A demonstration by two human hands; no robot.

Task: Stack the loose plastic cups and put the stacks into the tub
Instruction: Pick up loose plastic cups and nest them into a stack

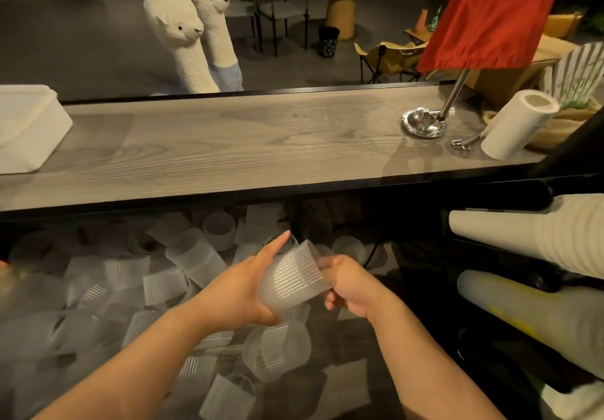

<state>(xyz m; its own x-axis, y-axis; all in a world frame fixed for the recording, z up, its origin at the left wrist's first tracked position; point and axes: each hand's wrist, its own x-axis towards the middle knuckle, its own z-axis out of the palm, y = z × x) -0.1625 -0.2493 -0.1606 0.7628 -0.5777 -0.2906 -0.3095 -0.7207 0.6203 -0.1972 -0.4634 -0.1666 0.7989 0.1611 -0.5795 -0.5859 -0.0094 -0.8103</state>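
Several loose frosted ribbed plastic cups (183, 269) lie scattered on the low surface under the counter. Between my hands is a short stack of ribbed cups (292, 280), tilted with its mouth toward the upper right. My left hand (251, 288) cradles the stack's base and side, the index finger stretched along it. My right hand (349, 285) grips the stack's open rim end. A white tub (31, 131) stands on the wooden counter at the far left, its inside not visible.
The grey wooden counter (228, 144) runs across the middle. On its right end sit a paper towel roll (519, 125), a metal flag stand (425, 122) with a red flag, and keys. Long cup stacks (523, 315) lie on a dark rack at right.
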